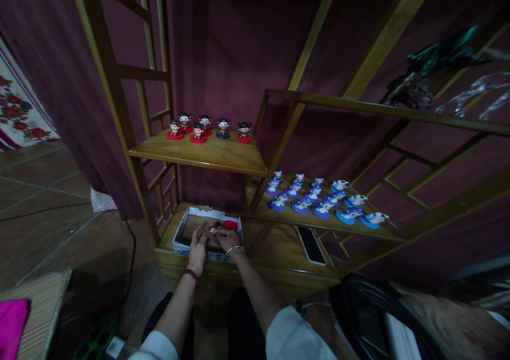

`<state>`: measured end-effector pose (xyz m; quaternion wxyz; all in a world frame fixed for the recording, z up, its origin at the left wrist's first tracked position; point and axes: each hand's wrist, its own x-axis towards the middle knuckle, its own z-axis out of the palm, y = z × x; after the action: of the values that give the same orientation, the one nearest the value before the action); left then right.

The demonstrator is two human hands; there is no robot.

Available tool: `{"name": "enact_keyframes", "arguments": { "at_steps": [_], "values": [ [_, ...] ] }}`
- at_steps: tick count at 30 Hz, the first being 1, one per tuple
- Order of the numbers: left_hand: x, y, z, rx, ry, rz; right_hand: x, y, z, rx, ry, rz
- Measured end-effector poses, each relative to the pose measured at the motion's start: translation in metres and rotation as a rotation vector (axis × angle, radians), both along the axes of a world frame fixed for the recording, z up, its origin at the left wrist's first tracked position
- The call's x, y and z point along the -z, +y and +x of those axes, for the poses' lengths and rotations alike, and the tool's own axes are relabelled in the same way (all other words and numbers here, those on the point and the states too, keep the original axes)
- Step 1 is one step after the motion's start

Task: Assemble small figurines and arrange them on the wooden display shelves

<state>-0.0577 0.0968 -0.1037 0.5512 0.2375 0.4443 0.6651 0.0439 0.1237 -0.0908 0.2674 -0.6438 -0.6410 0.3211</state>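
My right hand [228,238] pinches a small dark-haired figurine [214,228] over a shallow open cardboard box [181,227]. Beside it, my left hand [197,243] holds its fingers stretched and apart, close to the figurine but with nothing visible in them. Red round pieces [230,225] lie at the box's right end, just beyond my right hand. The box stands on the lowest wooden shelf.
Several figurines on red or dark bases [198,133] stand on the upper left shelf [199,155]. Several blue and purple figurines [322,207] fill the right shelf. A phone [311,245] lies below them. Wooden uprights [115,105] frame the left side.
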Motion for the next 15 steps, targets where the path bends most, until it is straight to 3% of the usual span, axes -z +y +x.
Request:
{"name": "enact_keyframes", "arguments": {
  "at_steps": [8,15],
  "values": [
    [-0.009,0.012,0.004,0.116,-0.225,-0.079,-0.010,-0.008,-0.009,-0.003,0.123,0.013],
    [-0.009,0.021,0.001,0.073,-0.311,-0.113,-0.004,0.001,-0.015,-0.031,0.121,-0.010]
  ]
}}
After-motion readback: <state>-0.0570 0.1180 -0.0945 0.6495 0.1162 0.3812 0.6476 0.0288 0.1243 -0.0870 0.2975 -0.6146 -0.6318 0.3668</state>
